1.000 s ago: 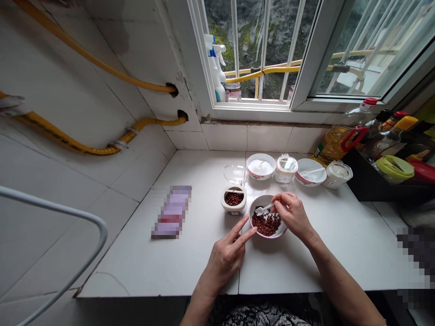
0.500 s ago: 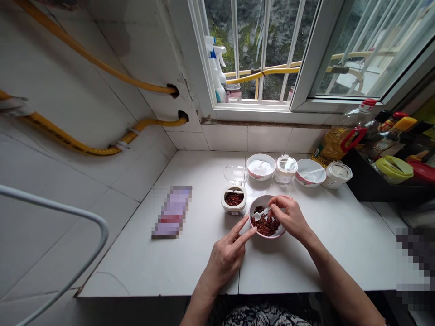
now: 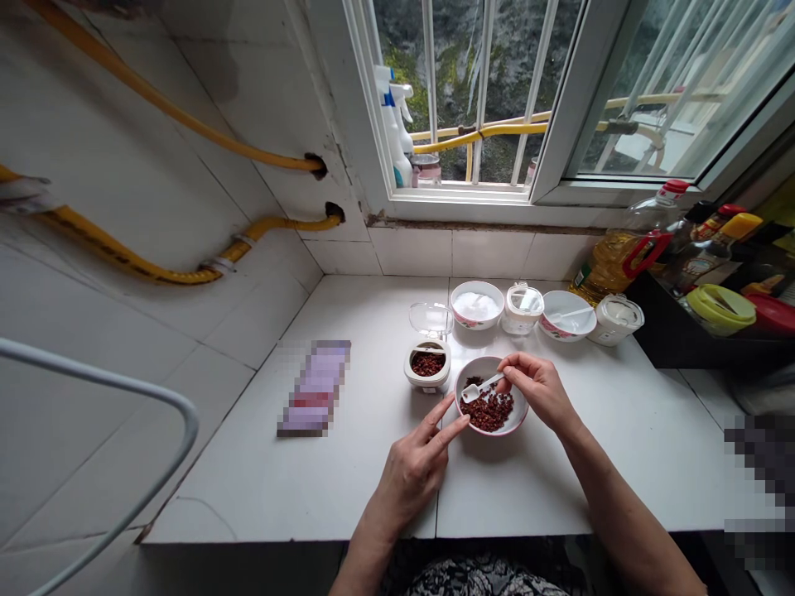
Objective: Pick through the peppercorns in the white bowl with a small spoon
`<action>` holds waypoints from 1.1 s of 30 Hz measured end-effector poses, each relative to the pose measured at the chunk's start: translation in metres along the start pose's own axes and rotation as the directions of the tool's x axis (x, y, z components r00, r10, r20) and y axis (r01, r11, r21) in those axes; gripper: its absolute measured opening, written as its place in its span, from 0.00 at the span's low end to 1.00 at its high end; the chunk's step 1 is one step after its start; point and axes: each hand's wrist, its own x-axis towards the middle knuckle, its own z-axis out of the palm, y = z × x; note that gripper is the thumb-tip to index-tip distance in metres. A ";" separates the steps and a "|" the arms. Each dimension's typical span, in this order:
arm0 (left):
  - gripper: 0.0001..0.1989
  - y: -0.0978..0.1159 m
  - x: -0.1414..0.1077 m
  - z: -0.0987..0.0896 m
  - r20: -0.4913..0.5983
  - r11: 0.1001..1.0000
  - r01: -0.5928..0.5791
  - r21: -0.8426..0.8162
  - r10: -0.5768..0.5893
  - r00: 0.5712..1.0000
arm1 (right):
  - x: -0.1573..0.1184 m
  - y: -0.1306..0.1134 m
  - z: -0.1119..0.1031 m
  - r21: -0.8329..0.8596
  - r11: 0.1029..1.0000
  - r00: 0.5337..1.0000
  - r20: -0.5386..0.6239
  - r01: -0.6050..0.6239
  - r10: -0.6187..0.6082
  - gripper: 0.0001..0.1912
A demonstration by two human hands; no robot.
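A small white spoon [image 3: 477,390] is pinched by its handle in my right hand [image 3: 539,391], its scoop over the bowl's left part. Below it, dark red dried peppercorn-like spice [image 3: 493,411] lies in a white bowl [image 3: 519,420] with a pink rim. My left hand [image 3: 417,462] rests beside the bowl, index and middle fingers stretched apart, their tips touching its left rim. Just left of the bowl stands a cream spice jar [image 3: 427,384] with its clear lid [image 3: 431,319] flipped up; similar red spice fills it.
Behind are a bowl of white grains [image 3: 477,321], a clear-lidded jar [image 3: 522,308], a bowl with a spoon [image 3: 567,331] and another jar [image 3: 616,319]. An oil bottle [image 3: 612,257] stands at the back right. A blurred purple packet [image 3: 315,389] lies left.
My right hand has shifted slightly right with the spoon, uncovering more of the bowl's right side. The left hand has stayed at the rim.
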 end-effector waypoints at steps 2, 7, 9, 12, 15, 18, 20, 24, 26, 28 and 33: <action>0.32 0.000 0.000 0.000 -0.001 1.000 -0.004 -0.002 0.004 1.000 | -0.001 0.000 0.000 -0.059 0.998 1.000 0.002 0.020 -0.020 0.09; 0.32 0.000 0.001 0.000 -0.006 1.000 -0.008 -0.009 0.007 1.000 | -0.003 -0.001 0.003 -0.330 0.925 0.982 0.050 0.190 -0.184 0.08; 0.32 0.000 0.000 0.001 -0.008 1.000 -0.008 -0.003 0.008 1.000 | -0.003 -0.001 0.004 -0.345 0.917 0.979 0.085 0.202 -0.184 0.08; 0.32 -0.001 -0.001 0.001 -0.009 1.000 -0.006 0.000 0.006 1.000 | -0.004 -0.002 0.004 -0.256 0.960 0.990 0.107 0.118 -0.093 0.08; 0.32 -0.001 -0.001 0.001 -0.007 1.000 -0.002 -0.007 0.002 1.000 | -0.003 -0.003 0.002 -0.093 0.995 0.993 0.112 -0.021 0.031 0.06; 0.32 0.000 -0.001 0.001 -0.006 1.000 -0.005 -0.008 0.004 1.000 | -0.002 -0.004 -0.001 0.011 0.996 0.992 0.094 -0.084 0.083 0.07; 0.32 0.000 -0.001 0.001 -0.003 1.000 -0.001 -0.012 0.001 1.000 | -0.002 -0.004 -0.002 0.034 0.995 0.993 0.075 -0.090 0.087 0.08; 0.32 0.000 -0.001 0.001 -0.003 1.000 -0.007 -0.011 0.007 1.000 | -0.001 -0.004 -0.004 0.036 0.997 0.997 0.037 -0.068 0.067 0.09; 0.32 0.000 -0.001 0.000 -0.004 1.000 -0.009 -0.010 0.009 1.000 | -0.001 -0.004 -0.004 0.037 0.998 0.998 0.031 -0.057 0.056 0.09; 0.32 0.000 -0.001 0.000 -0.005 1.000 -0.009 -0.010 0.009 1.000 | -0.001 -0.004 -0.004 0.044 0.998 0.998 0.032 -0.049 0.048 0.10; 0.32 0.001 0.002 -0.001 -0.001 1.000 -0.002 -0.002 0.002 1.000 | 0.002 -0.005 -0.004 0.079 0.997 0.999 0.028 -0.023 0.021 0.11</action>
